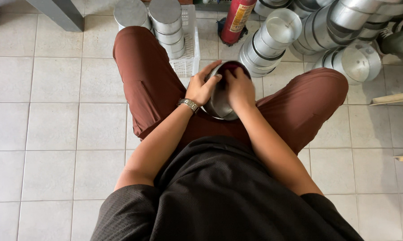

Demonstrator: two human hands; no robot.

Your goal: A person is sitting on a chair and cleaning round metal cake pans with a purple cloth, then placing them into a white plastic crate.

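Observation:
I sit with my knees apart, in reddish-brown trousers, and hold a shiny round metal tin (218,103) between them over the tiled floor. My left hand (202,85), with a metal watch on its wrist, grips the tin's left rim. My right hand (239,88) lies on the tin's top right, its fingers curled over the rim into the dark opening. The tin tilts with its mouth facing away from me. Much of the tin is hidden by both hands.
Several stacked metal tins (166,27) stand in and beside a white plastic crate (189,49) ahead. More tins (272,38) lie piled at the upper right. A red fire extinguisher (237,20) stands behind. Wooden strips (393,98) lie at the right. A grey post (61,13) is at the upper left.

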